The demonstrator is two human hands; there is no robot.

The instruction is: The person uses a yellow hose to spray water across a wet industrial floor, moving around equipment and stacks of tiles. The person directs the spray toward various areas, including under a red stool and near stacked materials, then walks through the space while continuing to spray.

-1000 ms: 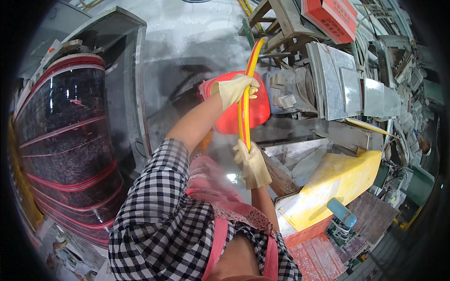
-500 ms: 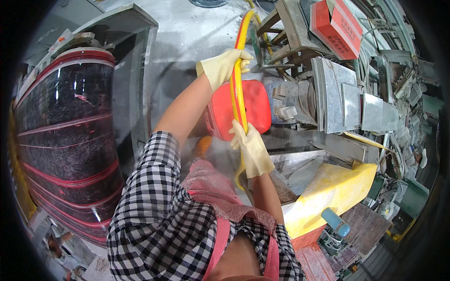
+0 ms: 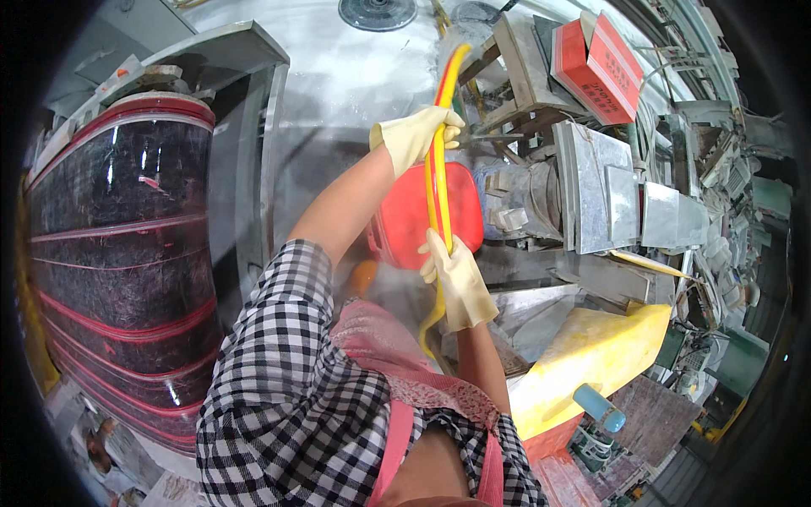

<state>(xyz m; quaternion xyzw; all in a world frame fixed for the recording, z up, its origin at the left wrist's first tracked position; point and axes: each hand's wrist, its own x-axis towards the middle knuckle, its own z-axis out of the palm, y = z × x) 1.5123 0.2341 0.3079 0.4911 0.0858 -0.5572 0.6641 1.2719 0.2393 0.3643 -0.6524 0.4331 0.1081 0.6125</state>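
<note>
A yellow hose (image 3: 439, 190) with a red stripe runs away from my body, its far end raised over the wet floor. Partway along it, my left hand (image 3: 418, 137), in a cream rubber glove, is closed around the hose. Nearer to me, my right hand (image 3: 460, 283), gloved the same way, grips the hose lower down. Beyond that hand the hose curls down beside my pink apron (image 3: 380, 334). Under the stretch between my hands stands a red plastic stool or container (image 3: 401, 211); which one I cannot tell.
A large dark cylinder (image 3: 127, 253) with red bands stands at left. To the right are a wooden frame (image 3: 519, 68), a red carton (image 3: 604, 72), leaning grey slabs (image 3: 591, 186) and a yellow-covered block (image 3: 600, 355). A round black disc (image 3: 378, 12) lies on the far floor.
The hose's far end tilts more to the right. My left hand has come slightly nearer and to the right, still on the hose. The whole view has shifted a little.
</note>
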